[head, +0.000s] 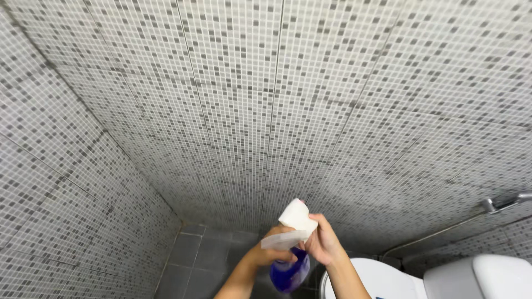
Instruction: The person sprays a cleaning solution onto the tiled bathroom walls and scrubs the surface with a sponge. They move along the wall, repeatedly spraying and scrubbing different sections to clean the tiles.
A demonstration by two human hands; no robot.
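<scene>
A mosaic-tiled wall [288, 99] of small white and grey squares fills most of the view, meeting a second wall of the same mosaic [61, 210] in a corner at the left. Darker seams run across both walls between the larger panels of tile. Below the corner lies a floor of bigger dark grey tiles [194, 252], of which only a small patch shows.

At the lower right stands a white toilet [443, 279] — its closed lid and the front of the cistern are in view, cut off by the bottom edge. Above it, a chrome fitting [501, 204] juts from the wall, with a thin pipe [426, 237] running down and leftward from it along the tiles.

Low in the middle, both forearms rise from the bottom edge and meet on a spray bottle [288, 271]. Its body is translucent blue-purple and its trigger head [293, 224] is white. The bottle is held in the air in front of the wall, just left of the toilet, above the dark floor.

The left hand [269, 252] is curled around the bottle's neck, fingers wrapped close — a firm hold just under the white head. The right hand [324, 241] is closed on the white head from the right side, fingers bent around its top part.
</scene>
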